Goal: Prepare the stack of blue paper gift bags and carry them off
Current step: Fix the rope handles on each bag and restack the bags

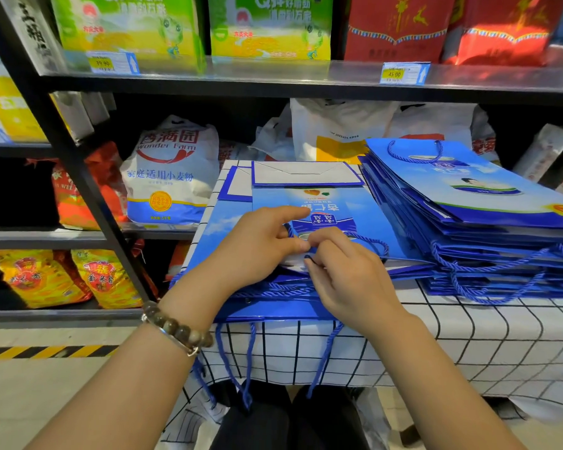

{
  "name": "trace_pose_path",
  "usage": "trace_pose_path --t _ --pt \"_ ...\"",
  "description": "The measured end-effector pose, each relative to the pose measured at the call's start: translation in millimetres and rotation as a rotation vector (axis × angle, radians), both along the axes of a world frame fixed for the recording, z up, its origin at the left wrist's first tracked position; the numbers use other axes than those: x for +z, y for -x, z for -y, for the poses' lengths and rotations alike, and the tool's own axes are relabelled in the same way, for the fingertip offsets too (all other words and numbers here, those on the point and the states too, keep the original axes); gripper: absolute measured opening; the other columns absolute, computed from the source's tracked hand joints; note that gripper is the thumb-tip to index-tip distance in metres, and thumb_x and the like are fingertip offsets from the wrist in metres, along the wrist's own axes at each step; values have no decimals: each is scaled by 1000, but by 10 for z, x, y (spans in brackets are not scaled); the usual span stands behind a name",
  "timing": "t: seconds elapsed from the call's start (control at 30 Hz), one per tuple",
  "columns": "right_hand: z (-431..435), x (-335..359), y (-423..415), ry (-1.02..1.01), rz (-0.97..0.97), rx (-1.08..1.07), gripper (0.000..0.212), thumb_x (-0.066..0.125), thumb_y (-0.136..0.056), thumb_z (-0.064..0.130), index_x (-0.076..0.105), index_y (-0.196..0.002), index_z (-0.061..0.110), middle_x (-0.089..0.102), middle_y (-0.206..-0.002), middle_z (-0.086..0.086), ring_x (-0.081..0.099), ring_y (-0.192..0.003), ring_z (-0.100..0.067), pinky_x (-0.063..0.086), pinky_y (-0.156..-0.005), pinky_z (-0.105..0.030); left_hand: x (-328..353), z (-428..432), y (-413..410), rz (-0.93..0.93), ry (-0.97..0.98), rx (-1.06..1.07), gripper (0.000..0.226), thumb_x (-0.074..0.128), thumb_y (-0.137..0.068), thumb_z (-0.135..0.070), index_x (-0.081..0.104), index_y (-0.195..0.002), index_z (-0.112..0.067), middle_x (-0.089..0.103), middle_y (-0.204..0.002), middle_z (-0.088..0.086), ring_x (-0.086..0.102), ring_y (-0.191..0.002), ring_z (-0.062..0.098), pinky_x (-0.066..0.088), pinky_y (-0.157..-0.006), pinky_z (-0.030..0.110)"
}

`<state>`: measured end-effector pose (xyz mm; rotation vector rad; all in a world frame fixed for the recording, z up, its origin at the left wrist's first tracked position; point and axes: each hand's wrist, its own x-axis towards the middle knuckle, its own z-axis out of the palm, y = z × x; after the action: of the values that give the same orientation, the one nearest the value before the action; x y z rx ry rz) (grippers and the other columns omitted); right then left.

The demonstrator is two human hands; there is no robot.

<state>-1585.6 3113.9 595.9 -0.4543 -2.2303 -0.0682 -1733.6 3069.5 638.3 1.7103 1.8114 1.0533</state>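
Left hand (257, 245) presses on the near stack of blue gift bags (332, 206), thumb and forefinger pinching the top bag's cord handle (376, 241), while the right hand (348, 280), at its 4 o'clock, nips the same cord, probably to tuck it flat for carrying. At 2 o'clock a second stack (468, 203) lies fanned on the checked surface (468, 345); every bag looks folded flat, apparently with nothing inside.

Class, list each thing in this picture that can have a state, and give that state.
left hand, pinches the rope handle.
right hand, pinches the rope handle.
rope handle, held between both hands.
top bag, folded flat on the near stack.
right stack, flat bags, fanned, handles trailing forward.
flour sack, standing upright.
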Motion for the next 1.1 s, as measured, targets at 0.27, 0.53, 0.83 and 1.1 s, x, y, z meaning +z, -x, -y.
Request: trace_pose_path --t 0.27,0.53,0.83,1.1 --pt "-11 -12 -38 169 -18 56 13 49 -85 21 45 -77 13 63 -90 -10 51 -74 -17 35 -62 -17 -33 12 0 61 -4 5 43 64 -85 -13 55 -127 -20 45 -49 -6 42 -51 5 43 -59 19" --pt "-11 -21 -55 341 -57 -71 31 55 -72 46 58 -82 17 63 -74 0 55 -71 -15 37 -65 -17 -37 6 -22 143 53 47 26 71 -78 -9 66 -101 -21 58 -55 -4 48 -49 6 40 -57 21" --pt "46 102 -95 383 228 -99 41 62 -82 39 61 -117 18 65 -109 0 61 -100 -24 48 -78 -34 -42 -95 -9 329 -53 310 30 68 -78 0 60 -78 -28 54 -57 2 50 -50 9 37 -51 19" --pt "7 80 -48 405 -57 -81 20 54 -83 20 70 -90 11 72 -85 -3 64 -76 -16 48 -68 -24 27 29 161 531 49 374 25 57 -89 -6 55 -112 -15 57 -103 5 55 -80 12 47 -62 18"
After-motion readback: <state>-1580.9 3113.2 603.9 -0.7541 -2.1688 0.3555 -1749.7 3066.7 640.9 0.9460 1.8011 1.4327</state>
